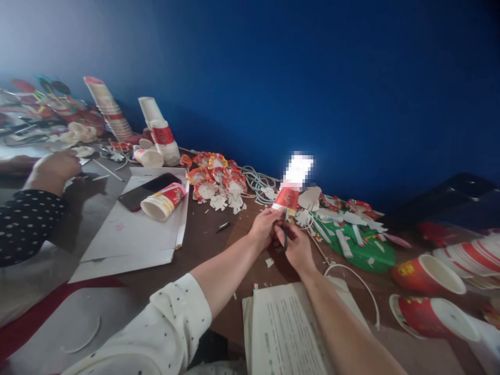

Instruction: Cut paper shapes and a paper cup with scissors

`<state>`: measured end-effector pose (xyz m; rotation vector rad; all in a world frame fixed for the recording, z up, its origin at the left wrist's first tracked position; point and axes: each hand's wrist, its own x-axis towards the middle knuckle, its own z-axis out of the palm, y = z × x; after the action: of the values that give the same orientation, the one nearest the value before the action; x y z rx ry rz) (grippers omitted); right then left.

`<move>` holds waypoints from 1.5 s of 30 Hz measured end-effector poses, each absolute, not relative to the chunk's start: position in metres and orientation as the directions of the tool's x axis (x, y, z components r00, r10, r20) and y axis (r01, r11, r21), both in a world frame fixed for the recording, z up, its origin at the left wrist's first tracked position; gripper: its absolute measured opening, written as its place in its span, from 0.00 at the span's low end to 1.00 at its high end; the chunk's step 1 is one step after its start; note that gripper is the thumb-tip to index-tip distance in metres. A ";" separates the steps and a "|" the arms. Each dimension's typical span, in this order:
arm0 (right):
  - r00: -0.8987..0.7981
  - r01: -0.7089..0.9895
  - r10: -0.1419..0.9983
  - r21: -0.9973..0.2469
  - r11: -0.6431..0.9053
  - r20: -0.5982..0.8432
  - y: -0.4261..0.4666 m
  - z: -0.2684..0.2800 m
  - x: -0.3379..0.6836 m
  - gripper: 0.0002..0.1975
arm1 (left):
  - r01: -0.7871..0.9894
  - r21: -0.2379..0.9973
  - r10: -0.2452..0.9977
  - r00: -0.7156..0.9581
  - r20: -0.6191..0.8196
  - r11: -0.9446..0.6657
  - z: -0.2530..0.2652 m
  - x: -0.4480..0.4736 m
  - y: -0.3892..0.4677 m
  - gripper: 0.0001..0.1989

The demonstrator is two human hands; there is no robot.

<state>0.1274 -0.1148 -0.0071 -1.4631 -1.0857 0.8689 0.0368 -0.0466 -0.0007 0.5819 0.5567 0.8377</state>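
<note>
My left hand is closed on a red and white paper cup, held above the table near the wall. A bright pixelated patch covers the space just past the cup, so its far end is hidden. My right hand is closed around scissors with dark handles, and the blades reach up to the cup's near edge. Left of the hands lies a heap of cut red and white paper flowers. Right of them, a green round sheet carries white paper scraps and small tubes.
A booklet lies under my right forearm. Left are a white folder, a phone, a tipped cup and stacked cups. More cups lie right. A co-worker's hand is at far left. A blue wall stands behind.
</note>
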 end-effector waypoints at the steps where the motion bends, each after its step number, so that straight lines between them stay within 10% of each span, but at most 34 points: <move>1: 0.319 0.168 0.947 -0.986 -0.018 0.038 -0.115 -0.008 0.128 0.20 | -0.517 0.668 0.805 0.552 -0.219 0.536 -0.001 0.037 -0.047 0.19; 38: 0.355 0.310 0.930 -0.950 -0.018 0.098 -0.118 -0.008 0.127 0.18 | -0.566 0.669 0.848 0.493 -0.195 0.483 -0.008 0.043 -0.047 0.21; 45: 0.341 0.329 0.935 -0.944 -0.017 0.102 -0.121 -0.001 0.118 0.19 | -0.420 0.582 0.654 0.705 -0.274 0.697 -0.007 0.035 -0.041 0.23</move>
<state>0.1175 -0.1207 -0.0005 -1.5608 -1.1805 0.7278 0.0347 -0.0412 -0.0066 0.5119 0.4937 0.6264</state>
